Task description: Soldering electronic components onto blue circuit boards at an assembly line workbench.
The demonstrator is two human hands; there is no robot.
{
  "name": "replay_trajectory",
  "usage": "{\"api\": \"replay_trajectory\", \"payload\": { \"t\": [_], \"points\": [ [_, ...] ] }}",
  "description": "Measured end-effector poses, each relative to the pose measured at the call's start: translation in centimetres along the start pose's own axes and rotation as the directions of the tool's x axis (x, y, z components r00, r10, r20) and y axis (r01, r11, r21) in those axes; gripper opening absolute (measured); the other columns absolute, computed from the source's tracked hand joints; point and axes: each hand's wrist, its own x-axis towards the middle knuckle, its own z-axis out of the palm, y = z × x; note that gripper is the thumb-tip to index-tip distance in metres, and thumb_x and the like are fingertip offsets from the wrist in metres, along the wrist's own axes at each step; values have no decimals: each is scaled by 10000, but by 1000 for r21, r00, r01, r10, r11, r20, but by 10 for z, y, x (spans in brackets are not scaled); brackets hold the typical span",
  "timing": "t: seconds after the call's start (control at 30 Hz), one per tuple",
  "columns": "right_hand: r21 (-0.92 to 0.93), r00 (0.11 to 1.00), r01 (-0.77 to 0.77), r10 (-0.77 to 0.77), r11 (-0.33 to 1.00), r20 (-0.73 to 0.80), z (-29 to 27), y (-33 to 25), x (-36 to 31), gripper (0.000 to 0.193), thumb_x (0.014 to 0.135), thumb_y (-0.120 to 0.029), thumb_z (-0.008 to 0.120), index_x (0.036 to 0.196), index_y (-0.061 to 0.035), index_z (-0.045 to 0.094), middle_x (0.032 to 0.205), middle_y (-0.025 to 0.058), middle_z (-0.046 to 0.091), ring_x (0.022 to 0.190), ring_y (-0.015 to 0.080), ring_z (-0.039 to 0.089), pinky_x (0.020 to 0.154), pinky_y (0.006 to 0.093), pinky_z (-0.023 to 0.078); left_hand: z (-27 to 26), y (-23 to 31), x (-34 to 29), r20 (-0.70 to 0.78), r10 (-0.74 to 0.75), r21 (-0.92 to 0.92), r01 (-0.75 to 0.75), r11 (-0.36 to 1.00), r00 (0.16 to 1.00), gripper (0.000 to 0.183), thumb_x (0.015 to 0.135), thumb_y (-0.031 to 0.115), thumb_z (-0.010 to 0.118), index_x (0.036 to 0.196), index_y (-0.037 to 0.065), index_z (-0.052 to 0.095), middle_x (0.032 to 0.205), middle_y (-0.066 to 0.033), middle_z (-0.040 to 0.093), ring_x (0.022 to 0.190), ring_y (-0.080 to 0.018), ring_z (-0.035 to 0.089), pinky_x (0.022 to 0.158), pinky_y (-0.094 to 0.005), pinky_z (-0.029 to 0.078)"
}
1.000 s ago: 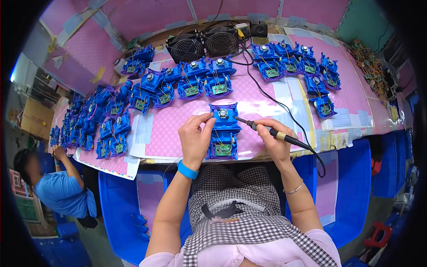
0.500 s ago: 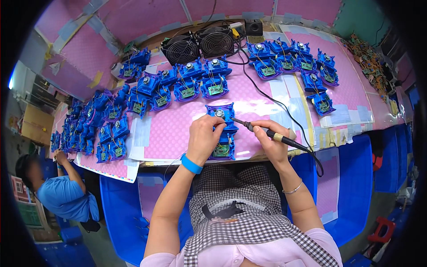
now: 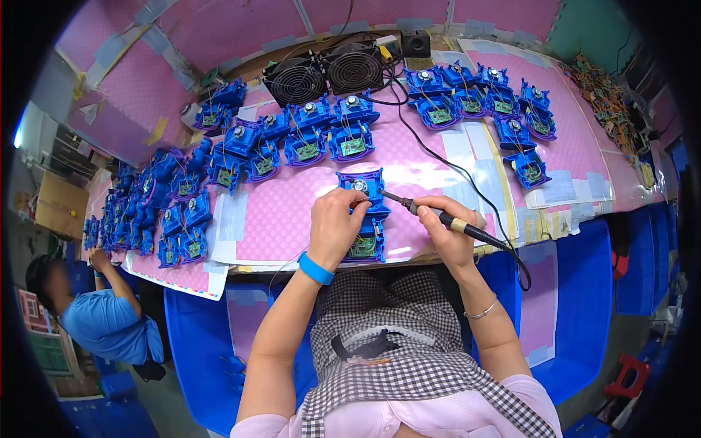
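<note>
A blue plastic housing half [image 3: 374,179] with a small round speaker [image 3: 359,187] lies in front of me. Nearer the table edge sits its other half, holding a green circuit board [image 3: 363,248]. My left hand [image 3: 332,225] is closed in a pinch at the upper half, just below the speaker, on what looks like a thin wire; its fingertips partly hide it. A thin strand also trails beside my left wrist. My right hand [image 3: 447,237] grips a soldering iron [image 3: 456,224] like a pen. The iron's tip points left, at the right side of the upper half.
Similar blue housings [image 3: 308,150] with boards and speakers stand in rows at the back and left. Two black fans [image 3: 354,69] stand behind them. The iron's black cable [image 3: 467,175] crosses the pink table. Loose circuit boards [image 3: 599,95] lie far right. A co-worker [image 3: 109,321] works at left.
Almost nothing differs. Both hands keep their places at the housing, and the iron's tip has shifted very slightly.
</note>
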Motion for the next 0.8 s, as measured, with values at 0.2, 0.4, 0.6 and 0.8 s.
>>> {"api": "replay_trajectory", "payload": {
  "t": [0.2,0.4,0.6,0.8],
  "points": [
    [-11,1000,1,-1,1000,-27,0,-4,0,145,841,-75,665,952,7,712,766,51,692,647,75,618,574,198,462,-1,0,0,11,12,11,-12,1000,1000,127,752,101,736,835,5,722,777,-146,678,702,-267,666,633,-355,508],
    [-11,999,-12,12,1000,-42,-1,-6,0,142,835,-76,666,943,1,718,751,54,694,639,76,626,568,198,464,0,0,0,8,-7,12,7,1000,1000,133,751,107,736,832,2,722,779,-149,679,701,-268,666,633,-358,509],
    [-18,999,-8,7,1000,-45,-2,-8,0,140,825,-79,675,934,-2,719,738,51,691,620,70,616,558,199,455,0,0,1,15,-14,19,13,1000,1000,133,751,106,732,835,3,723,787,-150,683,712,-269,673,646,-354,515],
    [-87,993,96,-101,992,-53,-2,-10,1,153,788,-50,703,931,4,705,809,80,699,684,105,639,600,227,472,-2,2,1,21,-20,23,20,1000,1000,132,747,106,733,831,5,721,788,-150,685,716,-269,675,650,-354,519]
  ]
}}
